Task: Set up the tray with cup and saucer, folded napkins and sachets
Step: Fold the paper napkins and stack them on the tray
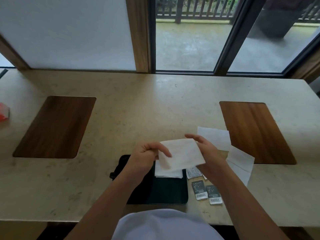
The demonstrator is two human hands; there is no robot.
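Low in the centre of the frame, a person is holding a white napkin (181, 154) above a black tray (166, 193) lying on the beige counter (138, 104). Left hand (147, 155) is pinching the napkin's left edge, its grip curled around the paper; right hand (207, 148) is gripping the right edge, upper fingers relaxed and spread. Beneath, a folded napkin (167, 172) is resting on the tray's upper part. Right of the tray, two dark sachets (207, 192) and a pale sachet (193, 172) are lying on the counter, with loose napkins (214, 136) beyond, beside a wooden inlay (256, 132).
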